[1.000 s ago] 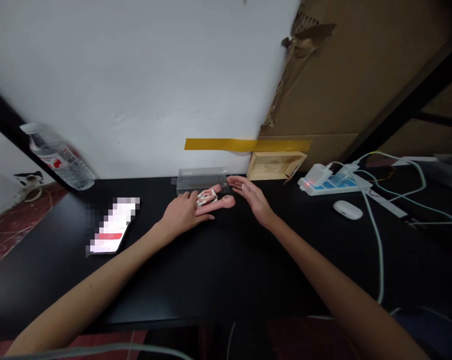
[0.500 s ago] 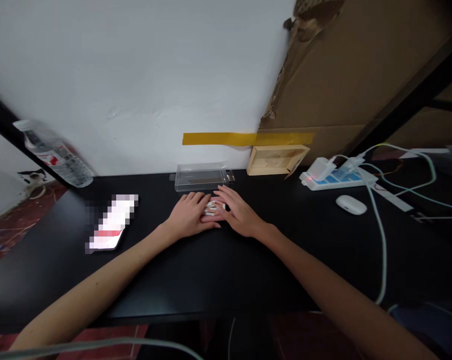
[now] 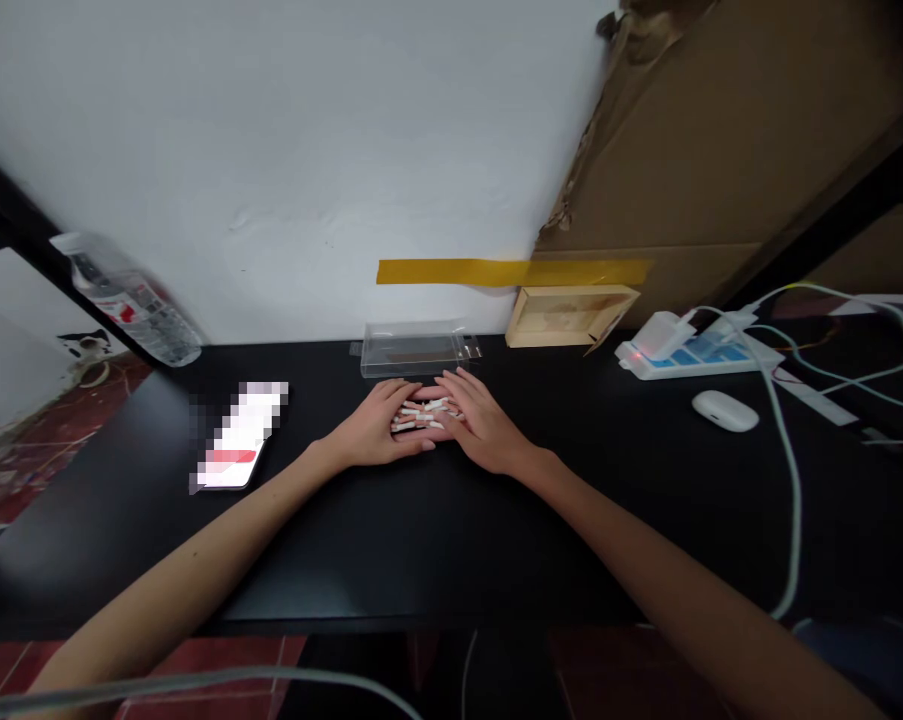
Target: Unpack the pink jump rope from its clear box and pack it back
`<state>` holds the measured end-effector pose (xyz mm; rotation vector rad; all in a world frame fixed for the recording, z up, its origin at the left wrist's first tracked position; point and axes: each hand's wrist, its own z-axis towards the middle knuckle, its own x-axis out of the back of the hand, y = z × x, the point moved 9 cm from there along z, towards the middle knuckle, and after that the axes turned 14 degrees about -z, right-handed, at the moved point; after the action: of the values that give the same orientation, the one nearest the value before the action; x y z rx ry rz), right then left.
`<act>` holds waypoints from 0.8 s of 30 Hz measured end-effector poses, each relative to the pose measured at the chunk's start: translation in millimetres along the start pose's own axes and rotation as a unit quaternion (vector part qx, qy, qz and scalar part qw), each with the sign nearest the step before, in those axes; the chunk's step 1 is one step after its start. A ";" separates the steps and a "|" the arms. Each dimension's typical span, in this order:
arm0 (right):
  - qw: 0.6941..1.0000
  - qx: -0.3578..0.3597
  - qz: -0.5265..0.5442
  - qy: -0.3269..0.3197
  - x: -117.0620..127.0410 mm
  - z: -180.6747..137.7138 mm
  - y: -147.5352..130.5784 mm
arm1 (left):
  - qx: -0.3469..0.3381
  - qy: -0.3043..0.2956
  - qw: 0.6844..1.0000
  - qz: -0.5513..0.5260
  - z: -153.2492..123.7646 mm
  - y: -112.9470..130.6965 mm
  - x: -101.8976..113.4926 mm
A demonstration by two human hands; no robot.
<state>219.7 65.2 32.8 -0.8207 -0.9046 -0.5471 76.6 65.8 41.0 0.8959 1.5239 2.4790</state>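
Note:
Between my hands, on the black table (image 3: pixel 391 550), lies a shallow pink tray-like piece (image 3: pixel 437 436), its ends covered by my fingers. Several small white and pinkish sticks (image 3: pixel 424 416) lie loosely across it; I cannot make out their exact kind. My left hand (image 3: pixel 368 425) curves round the left end, thumb along the near side and fingers along the far side. At the right end, my right hand (image 3: pixel 490 425) grips in the same way, its thumb over some sticks. A clear plastic box (image 3: pixel 413 350) stands just behind my fingertips.
A phone (image 3: pixel 245 440) lies to the left, with a tilted clear bottle (image 3: pixel 132 305) behind it. On the right are a wooden frame-like box (image 3: pixel 571 318), a power strip (image 3: pixel 698 360) with white cables and a white mouse (image 3: pixel 725 411). A wall (image 3: pixel 308 150) bounds the back.
My hands have moved slightly apart, so more of the pink piece and its sticks shows between them. The whole view has shifted a little, with the table's things appearing further right.

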 end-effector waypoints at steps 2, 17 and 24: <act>0.999 -0.004 -0.040 -0.001 -0.1 0.4 -2.0 | -0.013 -0.009 1.000 -0.001 0.7 2.3 -4.1; 0.970 0.079 -0.227 -0.032 12.1 -4.0 -15.7 | -0.031 -0.127 0.961 0.242 -16.4 -17.0 -1.4; 0.962 0.120 -0.231 -0.082 16.0 -9.2 -24.0 | -0.065 -0.126 0.958 0.247 -6.3 -3.6 -20.5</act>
<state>215.1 42.5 52.3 -0.4338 -1.3020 -0.7635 89.4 55.0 27.0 1.6640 1.1440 2.5930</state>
